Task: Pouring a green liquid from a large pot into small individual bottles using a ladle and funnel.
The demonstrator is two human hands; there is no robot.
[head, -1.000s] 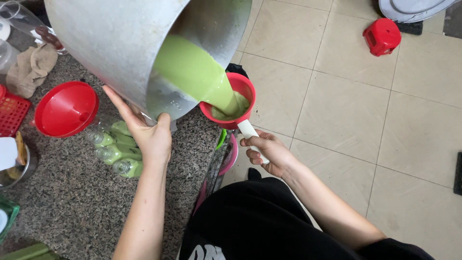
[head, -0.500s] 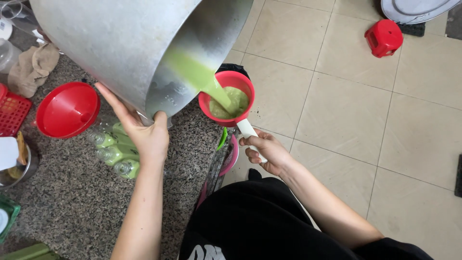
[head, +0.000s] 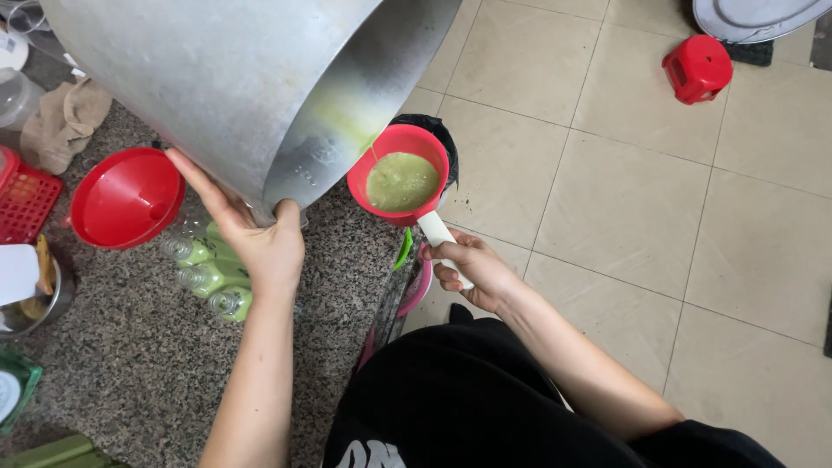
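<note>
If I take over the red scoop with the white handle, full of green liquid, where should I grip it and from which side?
Probably by the white handle, coming from the near side, below the red scoop's bowl, as the right hand holds it now. The handle points back toward the person, and the bowl sits level, nearly full and close under the big tilted metal pot, so keep it flat.

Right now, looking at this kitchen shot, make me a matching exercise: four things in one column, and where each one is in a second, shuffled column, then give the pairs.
Things:
1. big metal pot
2. red scoop
3. red funnel
4. red stool

Places:
A. lying on the granite counter, left of the left hand
B. standing on the tiled floor, far right
C. tilted above the counter edge, steadied by the left hand
D. held out by its white handle in the right hand, holding green liquid

Pairs: 1-C, 2-D, 3-A, 4-B
</note>
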